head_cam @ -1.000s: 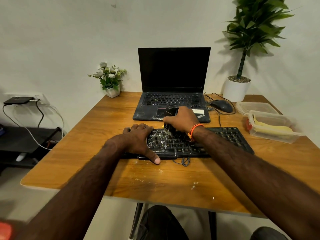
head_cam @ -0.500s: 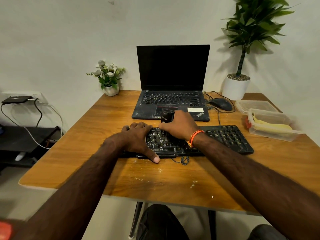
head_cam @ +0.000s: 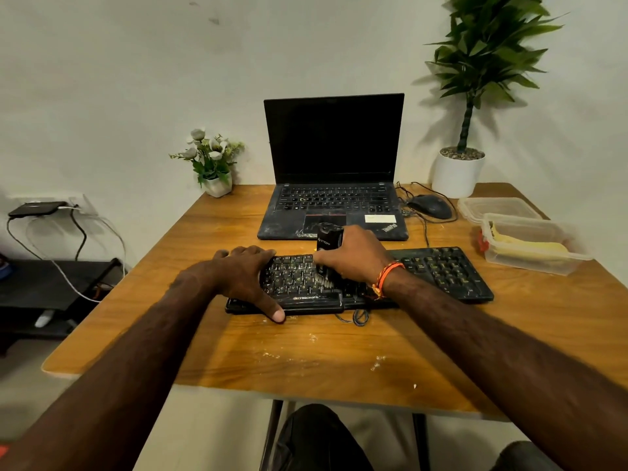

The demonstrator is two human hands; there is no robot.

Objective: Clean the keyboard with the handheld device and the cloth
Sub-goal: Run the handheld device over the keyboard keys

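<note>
1. Keyboard (head_cam: pixel 441 270): black, wired, lying flat across the centre of the frame on the wooden table (head_cam: pixel 238 348), just below the laptop (head_cam: pixel 334 198). You should find it light and rigid, prone to skating on the smooth wood when brushed sideways. The keycaps look loose-fitting and dusty, so treat them as the fragile part.

2. Left hand (head_cam: pixel 243 277): fingers spread and laid flat over the keyboard's left end, thumb down on the table at the front edge. Take hold here, at the frame and not on the keys, to pin the board.

3. Handheld device (head_cam: pixel 328 241): a small black upright body, centre frame, with pale bristles at its foot touching the keys. It is likely light and hard-shelled with a smooth casing, so grip low on the body for control.

4. Right hand (head_cam: pixel 356 256): fingers curled around the device from its right side, with an orange band at the wrist.

5. Cloth: you cannot pick it out with certainty. Something yellow lies in the clear tub (head_cam: pixel 533 246) at right of frame, and it may be this.

6. Crumbs (head_cam: pixel 377 362): pale specks on the table in the lower centre.
</note>
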